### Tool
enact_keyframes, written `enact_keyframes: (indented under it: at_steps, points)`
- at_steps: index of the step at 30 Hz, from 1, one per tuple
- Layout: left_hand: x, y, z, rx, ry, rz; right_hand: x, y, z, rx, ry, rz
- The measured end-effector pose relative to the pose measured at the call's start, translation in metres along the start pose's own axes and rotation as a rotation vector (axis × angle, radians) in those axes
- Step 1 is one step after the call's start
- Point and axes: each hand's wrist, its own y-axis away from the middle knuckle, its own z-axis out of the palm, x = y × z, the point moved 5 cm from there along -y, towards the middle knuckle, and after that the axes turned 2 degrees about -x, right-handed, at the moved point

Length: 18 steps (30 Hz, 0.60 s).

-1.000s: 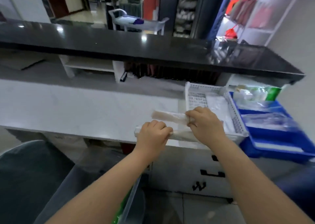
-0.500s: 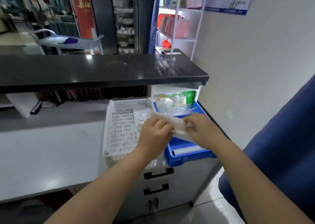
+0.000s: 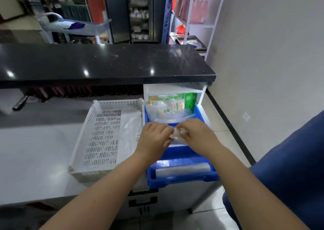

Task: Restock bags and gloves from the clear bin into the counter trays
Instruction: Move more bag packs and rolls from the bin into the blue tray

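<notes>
Both hands hold one clear plastic packet (image 3: 177, 136) over the middle of the blue tray (image 3: 182, 179). My left hand (image 3: 154, 140) grips its left end and my right hand (image 3: 196, 135) grips its right end. The packet is mostly hidden by my fingers. The blue tray's back section holds green-and-white printed packs of bags (image 3: 168, 107). Its front section holds a clear roll (image 3: 182, 169). A white perforated tray (image 3: 98, 138) sits to the left of the blue tray, with clear plastic bags (image 3: 129, 130) lying along its right side. The clear bin is out of view.
A black raised counter top (image 3: 105, 63) runs across behind the trays. The trays rest on a pale counter (image 3: 35, 152) above white drawers with black handles (image 3: 142, 201). A white wall stands at right, and a blue chair back (image 3: 289, 168) is at lower right.
The view turned right and closer to the trays. Both hands carried the packet rightward, from in front of the white tray to over the blue tray, and came closer together.
</notes>
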Motion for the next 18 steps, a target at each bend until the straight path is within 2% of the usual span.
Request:
enact_keyframes:
  at_steps: [3,9,12,14,18]
  points:
    - [-0.017,-0.013,0.010,-0.054,-0.011,-0.044,0.006,-0.021,0.009,0.001,-0.008,0.008]
    - [-0.039,-0.041,0.032,-0.211,-0.083,0.004,0.021,-0.053,0.020,0.002,-0.035,0.112]
    - [-0.051,-0.051,0.043,-0.247,-0.056,-0.005,0.026,-0.065,0.018,-0.012,-0.017,0.084]
    - [-0.058,-0.056,0.049,-0.259,-0.038,-0.005,0.026,-0.066,0.012,0.051,0.019,-0.010]
    - [-0.078,-0.060,0.057,-0.261,-0.037,-0.049,0.034,-0.053,0.001,0.304,-0.016,-0.140]
